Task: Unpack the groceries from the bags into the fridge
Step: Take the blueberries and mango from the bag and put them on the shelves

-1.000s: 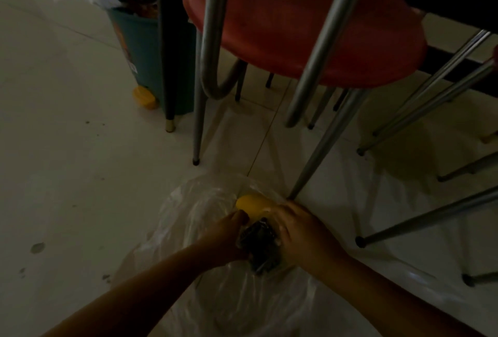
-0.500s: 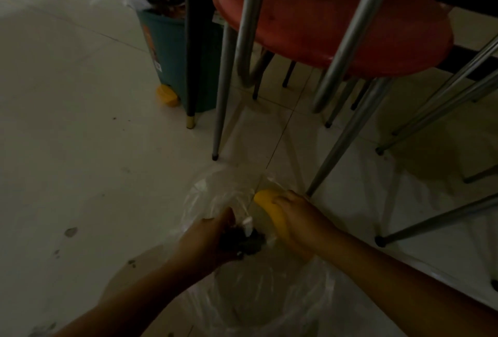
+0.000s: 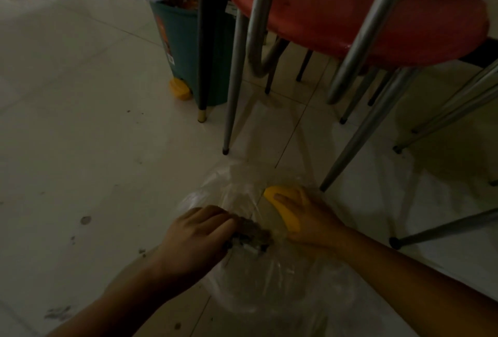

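step: pulling groceries out of the clear plastic bag (image 3: 269,277), lower middle of the frame, sitting on the tiled floor (image 3: 80,121); no fridge anywhere in view

how to do it well: best to lift both items straight up and clear of the film before standing, bag mouth kept wide so nothing snags; probably worth watching the stool legs (image 3: 358,131) just above right of the bag

left hand (image 3: 196,239): lower centre, fingers curled shut around a dark crumpled packet (image 3: 250,237) at the bag mouth; too dim to say what's in it

right hand (image 3: 304,218): just right of that, fingers wrapped over a yellow fruit (image 3: 280,201), looks like a mango; held, not just touched, though hard to tell if film is caught under the fingers

where the goods are: both at the bag opening, close together, barely apart

background: red stool (image 3: 350,7) upper right, teal bin (image 3: 183,40) top centre, well clear of the hands
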